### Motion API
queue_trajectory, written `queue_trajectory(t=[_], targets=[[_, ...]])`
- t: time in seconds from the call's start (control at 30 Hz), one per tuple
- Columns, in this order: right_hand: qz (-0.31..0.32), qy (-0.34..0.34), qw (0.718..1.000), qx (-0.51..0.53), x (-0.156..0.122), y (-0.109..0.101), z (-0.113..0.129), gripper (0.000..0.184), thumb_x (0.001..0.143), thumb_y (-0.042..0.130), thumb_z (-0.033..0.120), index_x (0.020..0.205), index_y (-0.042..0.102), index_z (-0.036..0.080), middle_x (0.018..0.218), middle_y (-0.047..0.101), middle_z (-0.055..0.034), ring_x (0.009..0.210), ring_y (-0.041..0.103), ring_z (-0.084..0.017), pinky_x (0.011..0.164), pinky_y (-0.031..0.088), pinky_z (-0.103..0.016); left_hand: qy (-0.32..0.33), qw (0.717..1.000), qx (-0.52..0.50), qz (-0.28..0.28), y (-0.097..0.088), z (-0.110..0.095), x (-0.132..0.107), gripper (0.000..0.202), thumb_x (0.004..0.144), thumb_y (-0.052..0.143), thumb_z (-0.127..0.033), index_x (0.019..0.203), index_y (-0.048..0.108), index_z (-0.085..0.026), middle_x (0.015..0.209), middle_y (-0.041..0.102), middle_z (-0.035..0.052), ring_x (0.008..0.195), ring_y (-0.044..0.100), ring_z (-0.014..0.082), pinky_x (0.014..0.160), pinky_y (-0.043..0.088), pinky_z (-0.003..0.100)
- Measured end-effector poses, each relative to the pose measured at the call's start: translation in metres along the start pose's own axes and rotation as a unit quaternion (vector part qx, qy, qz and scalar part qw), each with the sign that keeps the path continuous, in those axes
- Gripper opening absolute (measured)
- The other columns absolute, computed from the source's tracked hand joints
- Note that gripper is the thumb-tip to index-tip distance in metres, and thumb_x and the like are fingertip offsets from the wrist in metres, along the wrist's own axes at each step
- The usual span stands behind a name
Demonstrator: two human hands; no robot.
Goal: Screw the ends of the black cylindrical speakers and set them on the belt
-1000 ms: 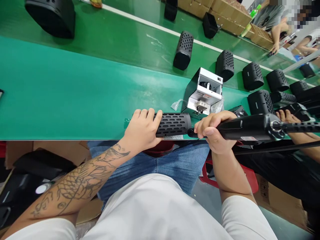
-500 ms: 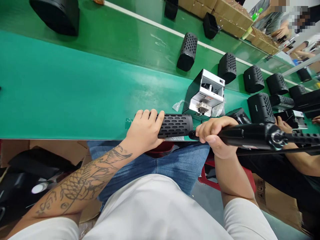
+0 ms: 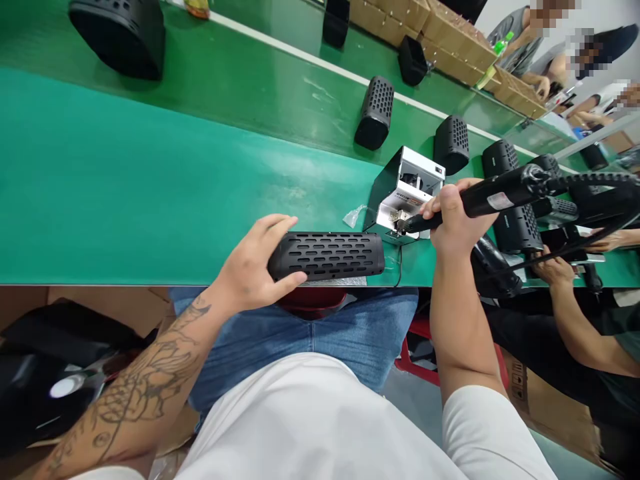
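Note:
My left hand point(image 3: 250, 267) grips the left end of a black perforated cylinder speaker point(image 3: 330, 255) that lies lengthwise at the near edge of the green bench point(image 3: 125, 187). My right hand point(image 3: 453, 220) is closed round a black electric screwdriver point(image 3: 493, 197). The screwdriver's tip rests at the front of a small white and black screw feeder box point(image 3: 407, 190), just right of the speaker. A coiled cable point(image 3: 595, 179) runs off from the tool's back end.
Several black perforated speaker shells point(image 3: 375, 113) stand along the green conveyor behind. A large black housing point(image 3: 120, 33) sits far left. Cardboard boxes point(image 3: 450, 47) line the far side. A co-worker's hands point(image 3: 555, 270) work close at my right; other people stand at the far right.
My right hand lifted the screwdriver away from the speaker's right end and swung its tip up to the screw feeder. My left hand slid back to the speaker's left end.

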State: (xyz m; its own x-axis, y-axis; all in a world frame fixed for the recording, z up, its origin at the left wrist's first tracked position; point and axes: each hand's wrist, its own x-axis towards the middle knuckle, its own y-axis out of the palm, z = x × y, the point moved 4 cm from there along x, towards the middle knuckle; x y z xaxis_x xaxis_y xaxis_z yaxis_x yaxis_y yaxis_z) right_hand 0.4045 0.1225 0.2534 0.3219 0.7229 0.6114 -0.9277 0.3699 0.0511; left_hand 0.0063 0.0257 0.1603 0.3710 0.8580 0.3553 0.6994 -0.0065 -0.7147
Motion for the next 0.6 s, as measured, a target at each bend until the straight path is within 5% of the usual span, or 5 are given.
queue_trajectory(t=[0.17, 0.3, 0.4, 0.6], targets=[[0.031, 0.016, 0.999, 0.016, -0.011, -0.002, 0.035, 0.054, 0.092, 0.112, 0.07, 0.098, 0.071, 0.036, 0.064, 0.061, 0.01, 0.048, 0.059, -0.018, 0.057, 0.061, -0.042, -0.027, 0.994, -0.105, -0.012, 0.025, 0.038, -0.023, 0.125, 0.093, 0.096, -0.072, 0.194, 0.04, -0.023, 0.186, 0.061, 0.0273, 0.174, 0.065, 0.051, 0.148, 0.055, 0.073], [0.04, -0.04, 0.996, 0.066, -0.031, 0.006, 0.096, 0.047, 0.099, 0.109, 0.061, 0.097, 0.072, 0.033, 0.065, 0.062, 0.0101, 0.046, 0.059, -0.016, 0.054, 0.063, -0.038, -0.046, 0.99, -0.132, -0.008, 0.038, 0.042, -0.027, 0.137, 0.089, 0.104, -0.068, 0.197, 0.033, -0.024, 0.191, 0.057, 0.0275, 0.179, 0.061, 0.0495, 0.152, 0.051, 0.072], [0.108, -0.02, 0.986, 0.127, -0.057, 0.028, 0.129, 0.037, 0.101, 0.108, 0.057, 0.098, 0.08, 0.033, 0.064, 0.067, 0.009, 0.042, 0.059, -0.016, 0.048, 0.065, -0.036, -0.034, 0.989, -0.141, -0.017, 0.039, 0.041, -0.026, 0.135, 0.09, 0.106, -0.066, 0.197, 0.035, -0.024, 0.189, 0.058, 0.0272, 0.178, 0.063, 0.0494, 0.153, 0.05, 0.071], [0.235, -0.01, 0.946, 0.222, -0.089, 0.076, 0.136, 0.017, 0.109, 0.101, 0.042, 0.11, 0.087, 0.032, 0.065, 0.071, 0.0086, 0.043, 0.063, -0.015, 0.052, 0.068, -0.034, -0.011, 0.987, -0.159, -0.028, 0.04, 0.045, -0.026, 0.138, 0.087, 0.112, -0.064, 0.198, 0.038, -0.028, 0.189, 0.06, 0.0244, 0.176, 0.064, 0.049, 0.151, 0.053, 0.068]])
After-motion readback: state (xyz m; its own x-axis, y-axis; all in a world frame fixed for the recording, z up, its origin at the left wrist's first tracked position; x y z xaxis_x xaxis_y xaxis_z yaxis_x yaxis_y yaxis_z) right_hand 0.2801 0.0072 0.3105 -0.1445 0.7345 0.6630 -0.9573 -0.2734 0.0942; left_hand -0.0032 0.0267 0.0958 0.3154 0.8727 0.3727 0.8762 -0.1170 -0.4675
